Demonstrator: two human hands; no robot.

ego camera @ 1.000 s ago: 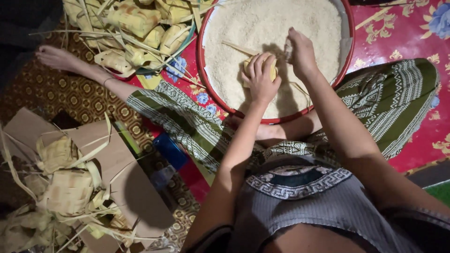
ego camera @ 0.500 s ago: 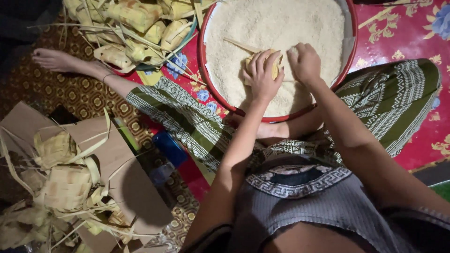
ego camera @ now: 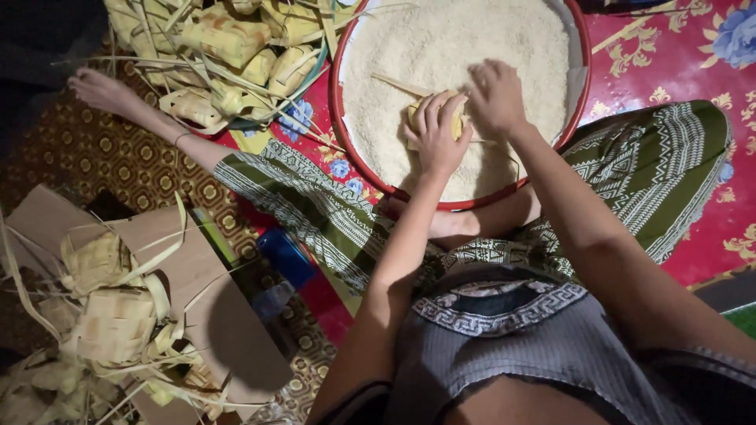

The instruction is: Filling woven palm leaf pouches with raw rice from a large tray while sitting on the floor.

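Rice fills the red basin [ego camera: 579,94] (pouch piles lie at left); over it the left hand [ego camera: 435,138] grips a woven leaf pouch [ego camera: 441,110], while the right hand [ego camera: 496,98], since drawn closer, closes at its mouth, suggesting filling.

You've got flattened brown cardboard [ego camera: 205,315] on the floor at lower left under woven leaf pouches, a blue-capped clear plastic bottle [ego camera: 279,267] beside it; no labels, screens.

Red-rimmed basin [ego camera: 579,94], white rice [ego camera: 457,39]
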